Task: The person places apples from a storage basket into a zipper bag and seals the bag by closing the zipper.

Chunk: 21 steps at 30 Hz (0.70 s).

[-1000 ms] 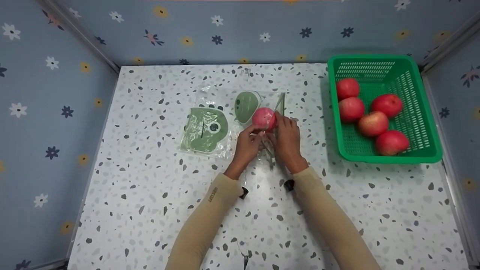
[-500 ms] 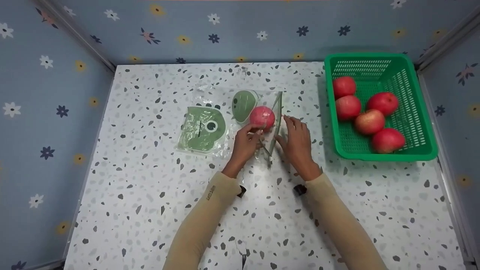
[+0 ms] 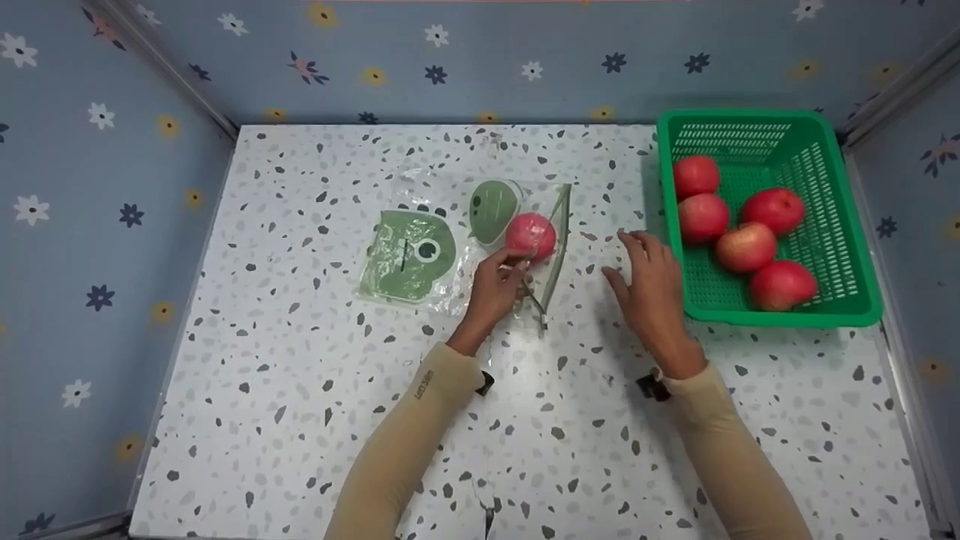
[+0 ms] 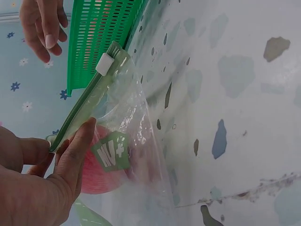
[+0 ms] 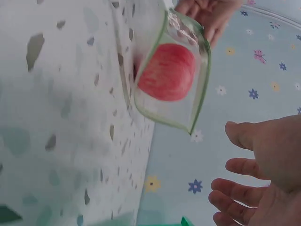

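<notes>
On the table lies a clear zip bag (image 3: 416,259) printed with a green dinosaur, with one red apple (image 3: 531,236) inside near its mouth. My left hand (image 3: 495,291) pinches the bag's green zip edge (image 4: 77,110) at the near side; a white slider (image 4: 104,64) sits at the other end of that edge in the left wrist view. The mouth gapes in the right wrist view, showing the apple (image 5: 168,71) within. My right hand (image 3: 651,292) holds nothing, its fingers spread, between the bag and the green basket (image 3: 784,318).
Several red apples (image 3: 746,247) lie in the basket, at the table's right side. Flower-patterned panels (image 3: 480,60) enclose the back and sides of the speckled white table (image 3: 300,420).
My right hand has let go of the bag's mouth and moved right, to beside the basket. My left hand keeps its pinch on the bag, and the apple stays inside.
</notes>
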### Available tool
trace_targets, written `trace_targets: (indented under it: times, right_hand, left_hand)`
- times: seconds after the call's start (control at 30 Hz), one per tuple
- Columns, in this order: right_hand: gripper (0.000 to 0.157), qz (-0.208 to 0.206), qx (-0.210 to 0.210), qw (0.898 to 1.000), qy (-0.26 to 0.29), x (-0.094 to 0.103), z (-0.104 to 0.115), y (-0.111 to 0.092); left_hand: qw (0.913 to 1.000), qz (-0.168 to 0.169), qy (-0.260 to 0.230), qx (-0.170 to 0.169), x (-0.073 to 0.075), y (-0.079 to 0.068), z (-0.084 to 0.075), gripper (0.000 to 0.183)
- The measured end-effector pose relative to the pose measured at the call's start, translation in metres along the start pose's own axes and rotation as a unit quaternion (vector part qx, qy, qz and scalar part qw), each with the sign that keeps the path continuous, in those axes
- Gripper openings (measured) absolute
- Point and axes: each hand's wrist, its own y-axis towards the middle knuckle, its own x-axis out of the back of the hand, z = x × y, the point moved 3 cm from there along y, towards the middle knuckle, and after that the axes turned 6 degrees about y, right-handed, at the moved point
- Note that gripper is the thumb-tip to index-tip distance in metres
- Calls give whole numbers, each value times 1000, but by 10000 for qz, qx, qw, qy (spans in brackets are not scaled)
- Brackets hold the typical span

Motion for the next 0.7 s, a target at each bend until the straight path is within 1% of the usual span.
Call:
trace_targets:
  times: [0.23,0.4,0.53,0.7]
  right_hand:
    - [50,-271,-156,9995,-93,30,-18,-1]
    - [50,-410,-325,9986,-61,49,-34,-3]
    - [49,-432,-531,9976,-113,63,-49,-6]
    - [45,-558,-609,9964,-211,78,-65,-12]
  left_hand:
    - [9998,-18,-197,4,0,-1,-1,23]
    - [9999,-66,-142,-22,1,-2,0,23]
    - [9999,-62,-159,-21,0,-2,0,22]
    - [9999,-30,-85,-85,1,-4,-1,21]
